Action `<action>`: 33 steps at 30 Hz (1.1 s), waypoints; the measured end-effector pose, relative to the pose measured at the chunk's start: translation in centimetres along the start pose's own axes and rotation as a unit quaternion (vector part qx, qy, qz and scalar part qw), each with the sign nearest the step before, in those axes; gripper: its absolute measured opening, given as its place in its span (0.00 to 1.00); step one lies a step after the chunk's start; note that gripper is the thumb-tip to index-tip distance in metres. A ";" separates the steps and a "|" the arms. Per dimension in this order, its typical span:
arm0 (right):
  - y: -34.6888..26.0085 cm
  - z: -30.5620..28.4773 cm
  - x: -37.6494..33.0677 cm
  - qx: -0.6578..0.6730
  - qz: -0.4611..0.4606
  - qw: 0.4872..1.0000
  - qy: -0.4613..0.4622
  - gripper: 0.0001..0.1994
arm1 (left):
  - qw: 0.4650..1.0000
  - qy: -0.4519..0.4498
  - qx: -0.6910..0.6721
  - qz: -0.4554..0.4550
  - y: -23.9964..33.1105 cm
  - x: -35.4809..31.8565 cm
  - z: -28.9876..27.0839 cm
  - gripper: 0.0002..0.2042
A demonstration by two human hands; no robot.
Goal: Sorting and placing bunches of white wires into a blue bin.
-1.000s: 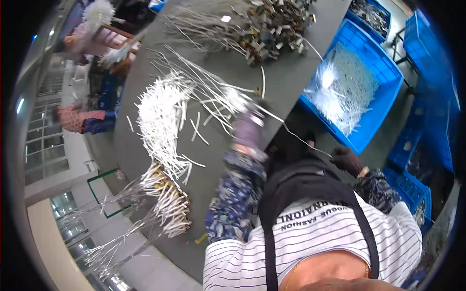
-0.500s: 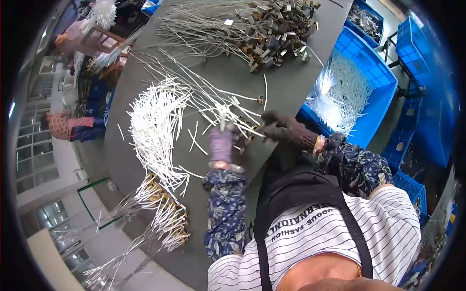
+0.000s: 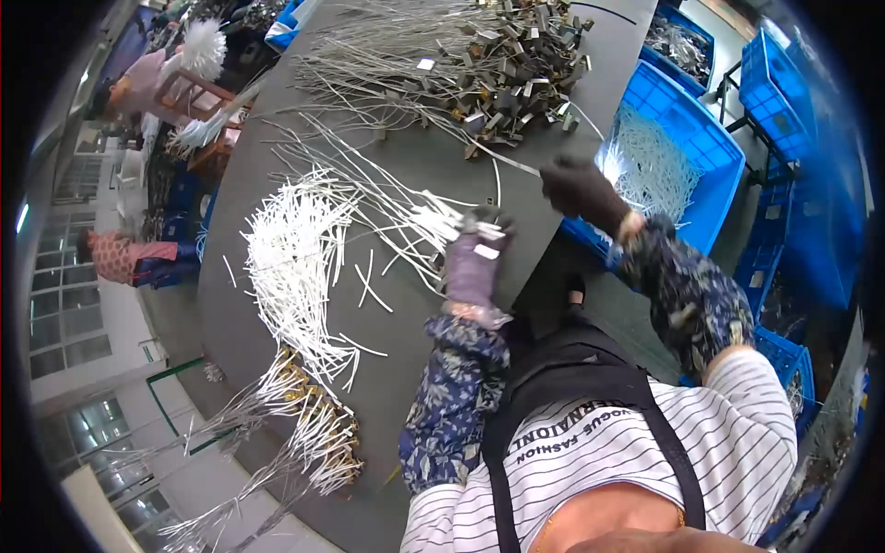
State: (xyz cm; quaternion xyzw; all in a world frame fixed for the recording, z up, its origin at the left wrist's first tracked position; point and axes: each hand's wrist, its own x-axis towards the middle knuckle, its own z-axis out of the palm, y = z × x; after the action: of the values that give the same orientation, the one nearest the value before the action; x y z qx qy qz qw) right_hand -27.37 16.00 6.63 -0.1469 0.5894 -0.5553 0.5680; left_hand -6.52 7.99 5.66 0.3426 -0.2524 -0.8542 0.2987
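I see my left hand [image 3: 477, 249] curled on white wires [image 3: 437, 217], right hand [image 3: 583, 192] pinching one strand [image 3: 518, 163]; dark lettering [image 3: 579, 441] marks the shirt [image 3: 728, 452].

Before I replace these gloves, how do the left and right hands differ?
The left hand wears a purple glove; the right hand wears dark brown. The left is over the table, at a bunch of white strands; the right is by the blue bin, a pale strand reaching its fingers. Both have blue patterned sleeves.

Blue crate [image 3: 770, 103] is placed right of table [image 3: 387, 396]; wooden chair [image 3: 210, 86], co-worker [image 3: 147, 254] in spotted top [image 3: 113, 258], paned windows [image 3: 57, 304] are seen left of table.
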 end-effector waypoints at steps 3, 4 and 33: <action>3.8 1.2 -7.1 -0.134 -0.147 0.979 0.039 0.09 | 0.998 0.005 -0.031 -0.046 -3.2 0.6 4.8 0.14; 6.3 0.7 -8.9 -0.116 -0.132 0.982 0.062 0.09 | 0.985 0.092 -0.068 -0.133 -2.4 -0.6 8.5 0.12; 20.3 -16.4 -28.0 -0.153 0.283 0.941 0.100 0.06 | 0.970 0.122 0.049 0.203 10.4 3.7 2.1 0.13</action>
State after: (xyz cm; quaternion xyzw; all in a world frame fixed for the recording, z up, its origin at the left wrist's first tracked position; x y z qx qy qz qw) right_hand -23.05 53.44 -0.18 -0.0030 0.7382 -0.2860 0.6109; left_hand -6.72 -1.22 11.99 0.4000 -0.3198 -0.7143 0.4770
